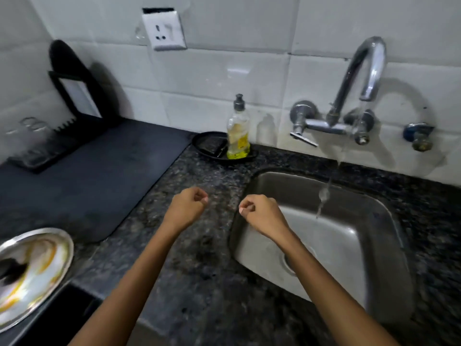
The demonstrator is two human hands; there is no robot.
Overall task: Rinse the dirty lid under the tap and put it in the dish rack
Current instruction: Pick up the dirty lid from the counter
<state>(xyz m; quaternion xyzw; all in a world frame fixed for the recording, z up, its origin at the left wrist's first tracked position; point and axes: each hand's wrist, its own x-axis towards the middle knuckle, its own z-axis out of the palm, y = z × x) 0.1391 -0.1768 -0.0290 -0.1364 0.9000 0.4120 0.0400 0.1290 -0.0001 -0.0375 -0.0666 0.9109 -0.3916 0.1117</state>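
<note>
Lid (pixel 32 273), a round steel disc streaked with yellow residue, lies unrinsed well left of the steel sink (pixel 369 283); everything remains to do. Left of that sink stands the black ribbed dish rack (pixel 62 126). Its chrome tap (pixel 359 78) runs. Left hand (pixel 187 208) and right hand (pixel 259 213) are curled closed, holding nothing.

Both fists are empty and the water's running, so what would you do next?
Probably reach the left hand to the stained round steel lid lying on the counter at far left. Neither it nor the right hand holds anything, and the curved chrome tap already runs.
</note>
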